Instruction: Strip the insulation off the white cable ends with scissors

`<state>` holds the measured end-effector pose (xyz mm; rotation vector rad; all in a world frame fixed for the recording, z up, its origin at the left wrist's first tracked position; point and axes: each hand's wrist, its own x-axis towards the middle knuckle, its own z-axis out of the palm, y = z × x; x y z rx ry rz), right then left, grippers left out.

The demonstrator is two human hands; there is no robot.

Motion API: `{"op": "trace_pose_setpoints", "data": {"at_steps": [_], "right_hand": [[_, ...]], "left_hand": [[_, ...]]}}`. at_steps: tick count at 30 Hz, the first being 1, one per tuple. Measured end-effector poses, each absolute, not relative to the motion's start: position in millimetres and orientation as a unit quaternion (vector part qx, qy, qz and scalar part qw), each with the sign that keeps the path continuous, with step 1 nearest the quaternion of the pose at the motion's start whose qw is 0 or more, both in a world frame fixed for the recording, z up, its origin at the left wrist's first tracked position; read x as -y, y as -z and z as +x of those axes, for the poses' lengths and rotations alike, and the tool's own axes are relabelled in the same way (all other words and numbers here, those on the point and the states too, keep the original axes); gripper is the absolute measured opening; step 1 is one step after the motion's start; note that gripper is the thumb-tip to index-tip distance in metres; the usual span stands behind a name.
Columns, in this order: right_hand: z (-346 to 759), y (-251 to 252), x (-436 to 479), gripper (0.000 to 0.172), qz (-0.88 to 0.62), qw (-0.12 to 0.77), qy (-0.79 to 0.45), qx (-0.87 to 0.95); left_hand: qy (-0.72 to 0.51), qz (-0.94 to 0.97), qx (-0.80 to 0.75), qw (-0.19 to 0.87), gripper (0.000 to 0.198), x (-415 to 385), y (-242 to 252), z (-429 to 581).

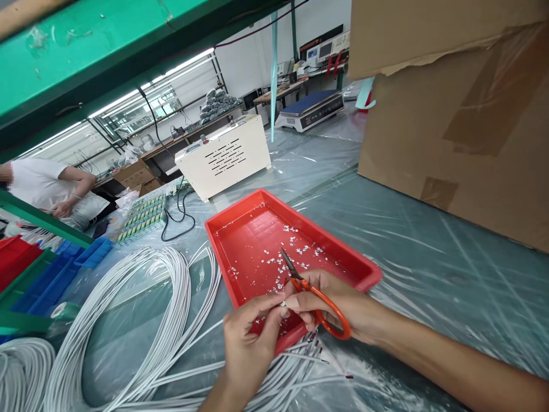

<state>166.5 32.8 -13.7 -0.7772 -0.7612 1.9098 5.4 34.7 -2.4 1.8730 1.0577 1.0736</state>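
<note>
My left hand [249, 337] is closed in a pinch over the near end of a red tray [295, 212]. It grips a white cable [214, 329] close to its end; the tip itself is mostly hidden by fingers. My right hand [328, 289] holds orange-handled scissors [341, 326], their dark blades pointing up and away over the tray. Its thumb and fingertips meet my left fingertips at the cable end. Small white scraps [300, 249] lie scattered across the tray floor. Below my hands, several white cables with dark reddish ends spread over the table.
A large coil of white cable [182, 286] lies left of the tray. Behind stand a cream vented metal box [225, 157] and a weighing scale [313, 111]. A big cardboard box [429, 131] blocks the right. Blue bins [47, 280] and a seated person [47, 183] are at left.
</note>
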Motion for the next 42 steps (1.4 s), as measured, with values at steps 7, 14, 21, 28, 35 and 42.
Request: {"op": "trace_pose_setpoints", "data": {"at_steps": [7, 14, 21, 28, 35, 42], "right_hand": [[165, 17, -33, 0.01, -0.316, 0.454, -0.775, 0.307], [166, 9, -32, 0.011, -0.323, 0.467, -0.753, 0.332], [165, 13, -30, 0.013, -0.318, 0.458, -0.768, 0.316], [164, 16, -31, 0.015, -0.345, 0.446, -0.761, 0.321], [166, 8, -28, 0.02, -0.425, 0.486, -0.574, 0.504], [170, 16, -29, 0.031, -0.534, 0.423, -0.094, 0.726]], "left_hand": [[-0.416, 0.747, -0.401, 0.33, 0.025, -34, 3, 4], [-0.41, 0.618, -0.421, 0.523, 0.014, -36, -5, 10], [-0.432, 0.685, -0.417, 0.412, 0.016, -36, -3, 8], [-0.425, 0.74, -0.41, 0.322, 0.019, -33, -3, 5], [-0.392, 0.529, -0.469, 0.589, 0.013, -42, -18, 7], [-0.381, 0.468, -0.458, 0.653, 0.017, -44, -25, 2]]}}
